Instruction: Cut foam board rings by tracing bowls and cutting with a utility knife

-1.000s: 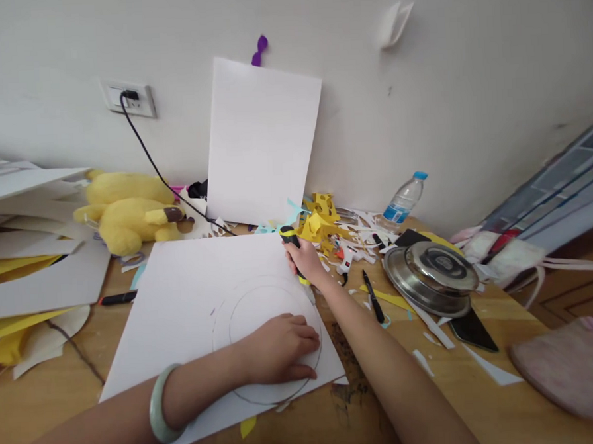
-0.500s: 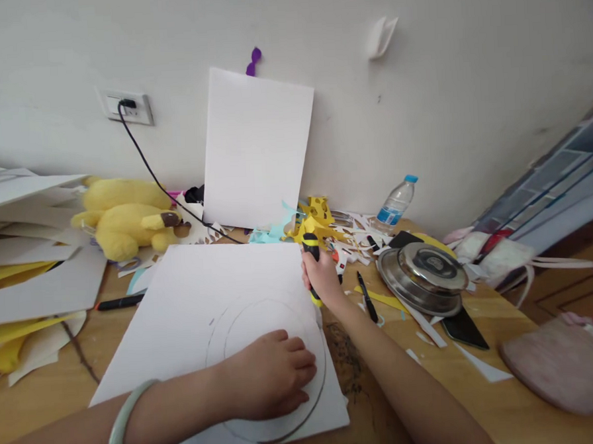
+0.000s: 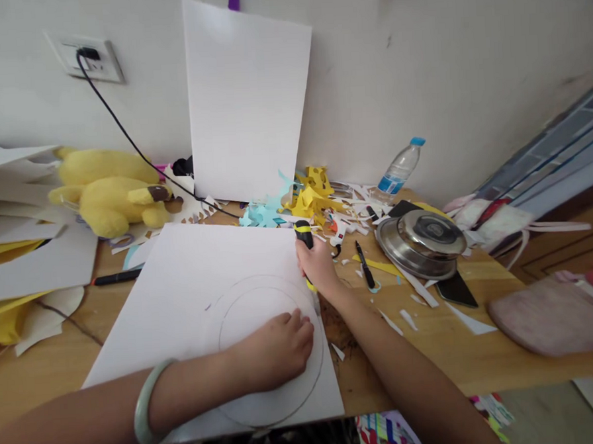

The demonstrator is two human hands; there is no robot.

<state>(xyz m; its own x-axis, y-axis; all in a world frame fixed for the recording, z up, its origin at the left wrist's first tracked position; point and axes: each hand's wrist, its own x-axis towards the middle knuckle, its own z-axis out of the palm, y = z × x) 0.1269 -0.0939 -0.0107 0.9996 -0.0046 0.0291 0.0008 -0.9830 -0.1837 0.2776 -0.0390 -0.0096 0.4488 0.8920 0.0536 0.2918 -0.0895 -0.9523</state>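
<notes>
Matt white paper sheet lies on smooth wooden table beside glossy metal lid.

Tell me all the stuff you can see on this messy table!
sheet: 1, white, flat at centre, two pencilled circles on it
board: 1, white, leaning on the wall
plush: 1, yellow, back left
socket: 1, white, on the wall, black cable plugged in
paper stack: several, white and yellow, far left
marker: 1, black, left of the sheet
scraps: many, yellow, blue, white, behind the sheet
pen: 1, black, right of the knife
lid: 1, steel, right
bottle: 1, clear, blue cap, by the wall
phone: 1, black, beside the lid
knife: 1, black and yellow, in the right hand
left hand: flat on the sheet, green bangle on the wrist
right hand: closed round the knife
</notes>
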